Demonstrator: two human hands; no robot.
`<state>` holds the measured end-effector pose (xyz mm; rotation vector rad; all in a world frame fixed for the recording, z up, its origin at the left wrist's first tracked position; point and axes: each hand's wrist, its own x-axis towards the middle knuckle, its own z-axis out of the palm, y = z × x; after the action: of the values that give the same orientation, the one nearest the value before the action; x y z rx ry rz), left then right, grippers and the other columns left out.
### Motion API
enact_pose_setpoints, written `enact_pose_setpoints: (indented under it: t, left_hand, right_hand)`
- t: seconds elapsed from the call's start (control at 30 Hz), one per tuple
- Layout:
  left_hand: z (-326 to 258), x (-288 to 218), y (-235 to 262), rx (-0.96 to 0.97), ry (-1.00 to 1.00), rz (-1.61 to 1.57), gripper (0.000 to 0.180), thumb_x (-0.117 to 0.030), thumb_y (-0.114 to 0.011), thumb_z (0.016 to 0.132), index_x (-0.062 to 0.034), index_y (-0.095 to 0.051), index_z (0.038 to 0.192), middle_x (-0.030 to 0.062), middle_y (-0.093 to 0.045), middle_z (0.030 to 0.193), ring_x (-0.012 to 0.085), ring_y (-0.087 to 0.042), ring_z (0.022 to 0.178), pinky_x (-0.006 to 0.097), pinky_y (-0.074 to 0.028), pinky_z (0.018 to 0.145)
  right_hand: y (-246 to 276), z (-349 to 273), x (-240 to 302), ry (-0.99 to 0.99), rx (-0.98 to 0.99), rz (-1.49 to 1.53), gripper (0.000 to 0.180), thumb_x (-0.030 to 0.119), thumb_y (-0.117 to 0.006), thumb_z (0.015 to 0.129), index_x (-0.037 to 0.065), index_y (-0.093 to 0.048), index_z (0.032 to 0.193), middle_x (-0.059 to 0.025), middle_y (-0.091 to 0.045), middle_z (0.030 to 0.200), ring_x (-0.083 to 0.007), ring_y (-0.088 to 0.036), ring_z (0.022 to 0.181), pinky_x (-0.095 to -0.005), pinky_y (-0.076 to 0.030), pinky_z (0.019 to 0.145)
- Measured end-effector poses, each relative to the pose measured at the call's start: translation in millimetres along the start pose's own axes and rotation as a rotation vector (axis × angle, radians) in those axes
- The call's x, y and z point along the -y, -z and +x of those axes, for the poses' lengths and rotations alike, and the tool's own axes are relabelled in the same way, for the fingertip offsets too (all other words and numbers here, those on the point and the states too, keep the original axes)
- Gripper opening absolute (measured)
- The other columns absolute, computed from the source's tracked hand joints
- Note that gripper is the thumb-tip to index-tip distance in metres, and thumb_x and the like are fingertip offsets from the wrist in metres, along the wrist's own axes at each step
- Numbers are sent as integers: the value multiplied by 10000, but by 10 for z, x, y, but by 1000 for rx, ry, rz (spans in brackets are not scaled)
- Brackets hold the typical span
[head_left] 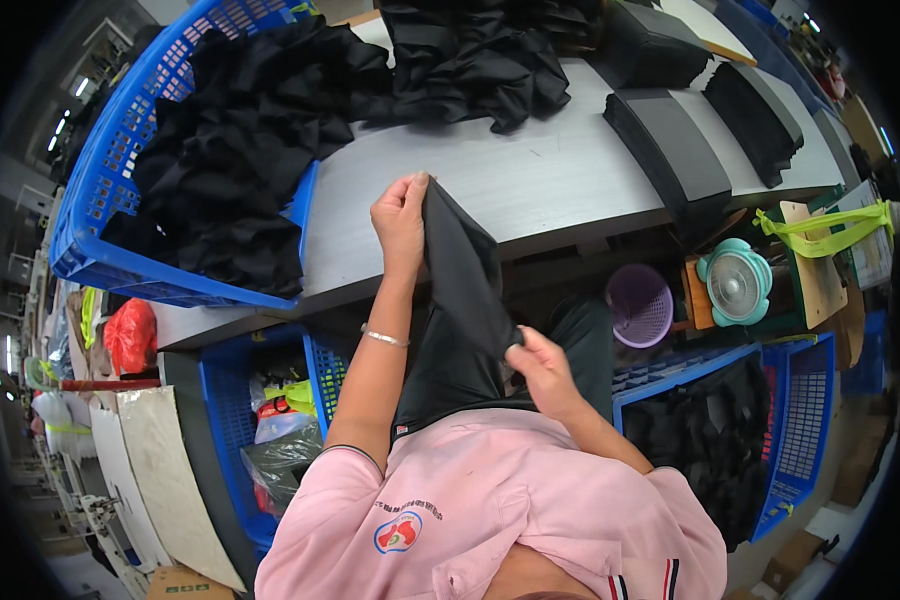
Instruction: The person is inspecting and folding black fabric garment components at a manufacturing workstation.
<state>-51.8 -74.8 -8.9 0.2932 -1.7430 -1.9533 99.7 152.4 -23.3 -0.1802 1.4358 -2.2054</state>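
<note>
A piece of black fabric (462, 262) is stretched at a slant between my two hands, over my lap and the table's near edge. My left hand (401, 222) pinches its upper end, raised above the grey table top (360, 215). Lower down and to the right, my right hand (544, 368) grips the opposite end. Both hands are closed on the cloth. Beyond them, a heap of crumpled black fabric (480, 65) lies on the table, and more black cloth (240, 140) fills a blue basket (170, 285) at the left.
Stacks of flat black pieces (670, 150) stand at the table's right. A purple bin (640, 306) and a small teal fan (735, 281) are at my right. Blue crates (805, 440) flank me, the left one (232, 420) holding plastic bags. A red bag (130, 336) sits far left.
</note>
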Motion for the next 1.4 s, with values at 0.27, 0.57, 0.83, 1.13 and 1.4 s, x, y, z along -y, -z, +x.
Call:
enact_pose_setpoints:
  t: [0.27, 0.57, 0.83, 1.13, 1.4]
  left_hand:
    - [-849, -318, -262, 211, -84, 252, 86, -90, -725, 891, -7, -748, 891, 10, -677, 750, 66, -570, 679, 228, -450, 613]
    - [-980, -460, -84, 257, -279, 316, 49, -24, -762, 816, -46, -779, 857, 55, -719, 797, 149, -669, 700, 269, -515, 640]
    - [-953, -204, 128, 415, 653, -462, 242, -190, -589, 1014, 10, -673, 1121, 49, -701, 988, 75, -640, 860, 263, -535, 764]
    - [-1364, -299, -106, 937, 677, -623, 362, -186, -551, 1024, -11, -574, 1339, 104, -645, 1264, 170, -627, 1123, 301, -496, 985]
    - [-1240, -1121, -385, 796, 260, -55, 465, -130, -444, 1060, -19, -398, 1509, 99, -478, 1509, 198, -485, 1363, 286, -379, 1133]
  right_hand:
    - [99, 413, 217, 608, -438, -791, 706, 78, -700, 875, -38, -324, 1462, -246, -360, 1486, -385, -469, 1331, -432, -370, 1118]
    - [392, 544, 252, 98, -211, -234, 158, 113, -620, 965, 6, -673, 1069, -38, -727, 933, -129, -671, 831, -273, -536, 760]
    - [186, 730, 608, 216, -154, -219, 227, 203, -609, 1011, 19, -656, 888, 58, -623, 815, -23, -536, 752, -207, -455, 696]
    - [-95, 1114, -738, 165, 184, -502, 232, 170, -641, 985, 34, -613, 799, 63, -498, 727, -20, -476, 731, -225, -422, 624]
    - [64, 698, -980, -143, -38, -320, 198, 153, -616, 992, 27, -625, 839, 42, -537, 728, -28, -498, 736, -229, -435, 634]
